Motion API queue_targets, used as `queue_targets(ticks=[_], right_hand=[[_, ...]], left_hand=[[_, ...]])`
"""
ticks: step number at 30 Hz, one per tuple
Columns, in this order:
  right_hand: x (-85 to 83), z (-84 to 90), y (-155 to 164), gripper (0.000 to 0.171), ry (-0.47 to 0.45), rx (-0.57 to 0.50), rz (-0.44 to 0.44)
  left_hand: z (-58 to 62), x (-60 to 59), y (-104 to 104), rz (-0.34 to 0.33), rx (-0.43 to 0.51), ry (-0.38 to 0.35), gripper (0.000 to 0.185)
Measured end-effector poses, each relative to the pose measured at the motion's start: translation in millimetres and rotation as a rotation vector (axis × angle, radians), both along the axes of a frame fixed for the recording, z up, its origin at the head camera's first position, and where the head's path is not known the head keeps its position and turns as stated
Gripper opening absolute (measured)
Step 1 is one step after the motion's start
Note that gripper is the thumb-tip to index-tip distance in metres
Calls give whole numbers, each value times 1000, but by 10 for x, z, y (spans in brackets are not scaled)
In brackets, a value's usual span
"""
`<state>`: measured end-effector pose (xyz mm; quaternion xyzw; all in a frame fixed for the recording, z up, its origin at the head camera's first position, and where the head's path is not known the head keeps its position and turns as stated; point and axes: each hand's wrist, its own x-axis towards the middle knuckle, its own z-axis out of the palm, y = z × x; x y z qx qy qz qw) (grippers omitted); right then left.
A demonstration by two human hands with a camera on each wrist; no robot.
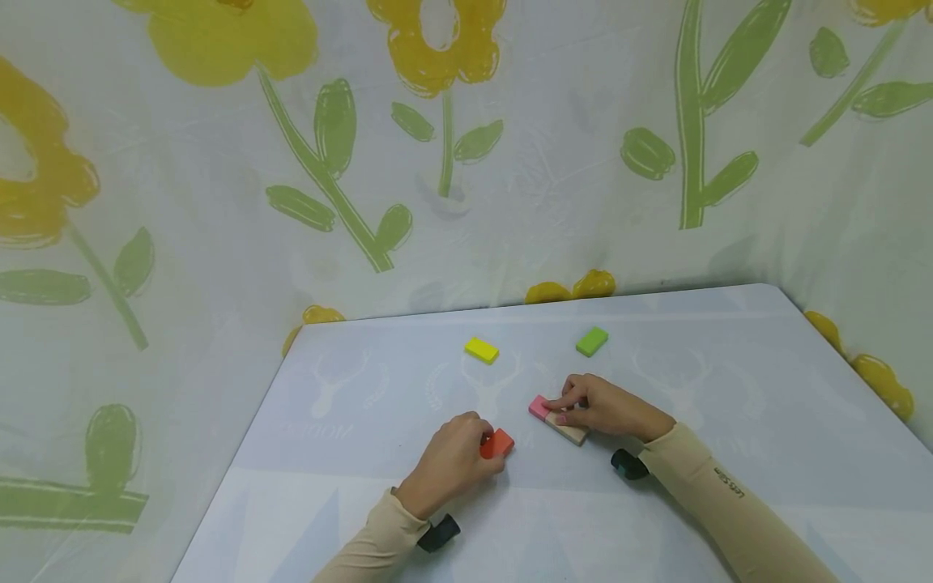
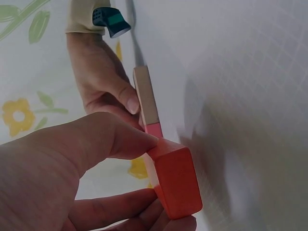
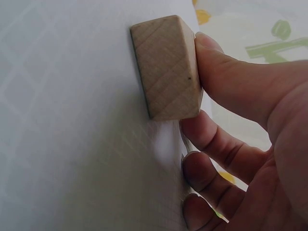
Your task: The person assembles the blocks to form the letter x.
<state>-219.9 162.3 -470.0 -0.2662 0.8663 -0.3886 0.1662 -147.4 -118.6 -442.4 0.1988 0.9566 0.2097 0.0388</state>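
My left hand (image 1: 453, 455) pinches an orange-red block (image 1: 497, 444) on the white table (image 1: 714, 364); the left wrist view shows thumb and fingers around the block (image 2: 175, 180). My right hand (image 1: 601, 407) holds a plain wooden block (image 1: 570, 431) that lies end to end with a pink block (image 1: 538, 406). In the right wrist view the thumb (image 3: 231, 77) presses the wooden block (image 3: 166, 67) against the table. The left wrist view also shows the wooden block (image 2: 146, 98) and the pink block (image 2: 154, 129) beside the right hand (image 2: 103, 79).
A yellow block (image 1: 482, 350) and a green block (image 1: 592, 341) lie farther back on the table. A flower-printed curtain (image 1: 437, 162) hangs behind and at both sides. The table's left edge (image 1: 240, 461) runs diagonally.
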Motion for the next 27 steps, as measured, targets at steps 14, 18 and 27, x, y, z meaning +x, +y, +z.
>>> queue_targets(ticks=[14, 18, 27], right_hand=[[-21, 8, -9, 38, -5, 9, -14], [-23, 8, -9, 37, -6, 1, -12], [-15, -27, 7, 36, -14, -9, -3]], left_hand=[[16, -65, 41, 4, 16, 2, 20], [11, -81, 57, 4, 21, -1, 20], [-17, -83, 107, 7, 23, -8, 20]])
